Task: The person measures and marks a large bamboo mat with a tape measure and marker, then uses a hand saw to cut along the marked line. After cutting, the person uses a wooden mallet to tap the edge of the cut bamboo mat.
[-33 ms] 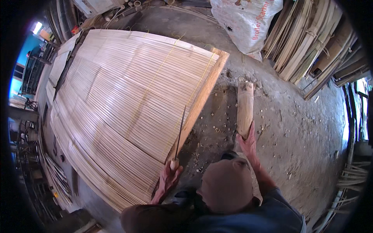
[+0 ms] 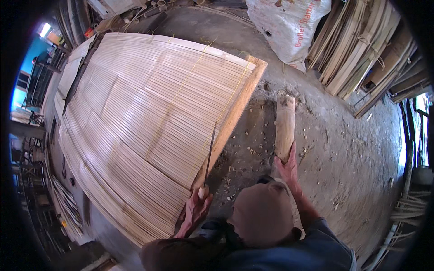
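In my left hand (image 2: 195, 210) the fingers are closed round the wooden handle of a long, thin-bladed tool (image 2: 211, 151). Its dark blade points away from me along the right edge of the slat mat, and being seen edge-on it does not show its kind. My right hand (image 2: 288, 168) grips the near end of a thick, pale bamboo piece (image 2: 285, 124), with the thumb on its left side and fingers on its right. A wide mat of thin pale slats (image 2: 140, 108), crossed by yellow strings, spreads out at the left. Along its right edge runs a wooden plank (image 2: 239, 108).
A brown cap (image 2: 262, 214) covers the lower middle. Small offcuts (image 2: 253, 150) are scattered over the grey floor (image 2: 343, 171). A large white sack (image 2: 289, 31) stands at the far side, beside bundled bamboo strips (image 2: 355, 49). More long strips (image 2: 65, 205) lie at the left.
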Action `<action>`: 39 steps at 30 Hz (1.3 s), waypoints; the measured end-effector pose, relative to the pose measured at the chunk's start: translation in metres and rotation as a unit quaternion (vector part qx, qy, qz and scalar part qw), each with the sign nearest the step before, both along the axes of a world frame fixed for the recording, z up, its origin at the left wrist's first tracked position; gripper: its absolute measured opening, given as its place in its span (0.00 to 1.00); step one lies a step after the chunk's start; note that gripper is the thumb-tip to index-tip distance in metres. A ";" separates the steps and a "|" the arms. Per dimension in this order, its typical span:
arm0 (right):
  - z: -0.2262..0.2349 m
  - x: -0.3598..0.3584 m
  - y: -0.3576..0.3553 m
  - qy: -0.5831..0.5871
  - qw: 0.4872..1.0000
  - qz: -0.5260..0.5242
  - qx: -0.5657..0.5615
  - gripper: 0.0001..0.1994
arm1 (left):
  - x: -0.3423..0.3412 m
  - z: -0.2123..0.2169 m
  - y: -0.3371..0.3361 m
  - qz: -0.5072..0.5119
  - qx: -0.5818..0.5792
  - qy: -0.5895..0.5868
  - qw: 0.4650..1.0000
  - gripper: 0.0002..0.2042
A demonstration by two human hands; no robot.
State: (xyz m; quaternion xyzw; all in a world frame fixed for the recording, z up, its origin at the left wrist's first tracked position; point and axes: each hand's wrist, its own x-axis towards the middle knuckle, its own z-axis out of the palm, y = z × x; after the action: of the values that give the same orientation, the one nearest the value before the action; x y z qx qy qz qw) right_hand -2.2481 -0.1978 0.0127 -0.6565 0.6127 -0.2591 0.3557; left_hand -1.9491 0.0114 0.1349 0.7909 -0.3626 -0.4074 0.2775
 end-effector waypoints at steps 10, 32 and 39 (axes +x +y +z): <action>0.042 -0.004 -0.023 -0.394 0.885 -0.057 0.241 0.43 | -0.059 0.051 -0.100 0.046 -0.106 0.069 0.991 0.20; 0.027 0.062 -0.025 -0.586 0.643 -0.184 0.458 0.38 | 0.014 -0.056 -0.321 -0.067 -0.101 0.120 0.985 0.27; 0.027 0.053 -0.025 -0.609 0.634 -0.176 0.442 0.37 | 0.019 -0.066 -0.332 -0.102 -0.097 0.104 0.984 0.29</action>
State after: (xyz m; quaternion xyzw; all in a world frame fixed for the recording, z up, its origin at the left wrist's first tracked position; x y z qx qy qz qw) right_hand -2.1950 -0.2231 0.0402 0.0064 0.4019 -0.3561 0.8436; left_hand -1.9299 -0.3202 0.0688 0.6721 -0.4486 -0.4766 0.3463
